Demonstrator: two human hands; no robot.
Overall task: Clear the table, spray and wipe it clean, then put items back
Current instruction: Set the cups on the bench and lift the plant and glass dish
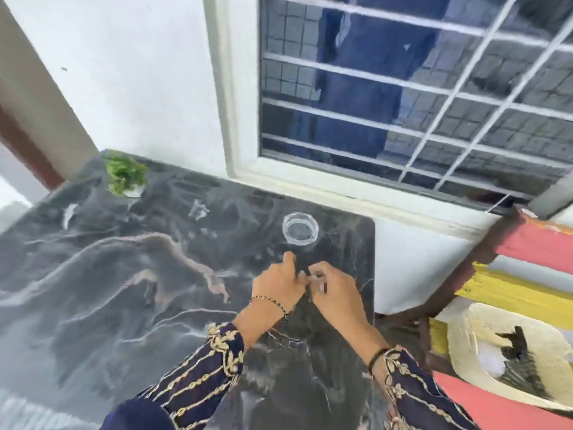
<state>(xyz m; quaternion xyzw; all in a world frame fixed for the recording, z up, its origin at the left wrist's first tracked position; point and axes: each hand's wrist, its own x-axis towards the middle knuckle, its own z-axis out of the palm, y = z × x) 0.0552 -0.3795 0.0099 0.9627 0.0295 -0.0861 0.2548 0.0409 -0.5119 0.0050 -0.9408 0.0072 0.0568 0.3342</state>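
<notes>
I see both hands meeting over the dark marble table (124, 274). Left hand (279, 285) & right hand (333, 294) have fingers curled, tips pinched together on smth tiny; can't tell what. Clear glass ashtray (300, 228) sits just beyond them; small green plant (125, 173) far off left.

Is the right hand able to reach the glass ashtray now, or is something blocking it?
Probably yes. The glass ashtray sits just beyond the right hand on the table, with only bare surface between them.
</notes>
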